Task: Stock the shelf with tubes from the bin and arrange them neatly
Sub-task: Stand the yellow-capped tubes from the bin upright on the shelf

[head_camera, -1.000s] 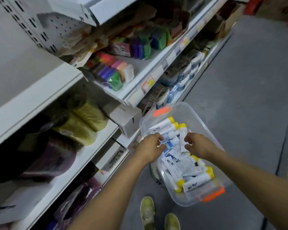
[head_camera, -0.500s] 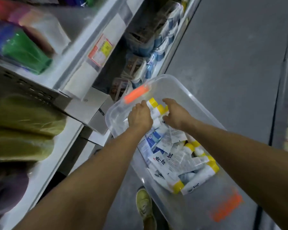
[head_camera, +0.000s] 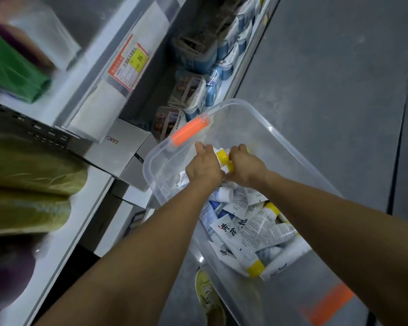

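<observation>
Tubes [head_camera: 243, 234], soft, white, yellow-capped, heap in the clear bin [head_camera: 280, 147]; left hand [head_camera: 204, 167] and right hand [head_camera: 244, 168] seemingly clasp some near its far rim.

The light was dim and cool, greyish, falling softly from above. Deep shadow lay under the shelf [head_camera: 92, 90] at the near left. Motion blur smeared the green packets [head_camera: 10, 74] at the far left, and wide-angle distortion slanted the edges. The tubes [head_camera: 240, 229] were fairly sharp; faint glare marked the bin [head_camera: 269, 130] rim.
</observation>
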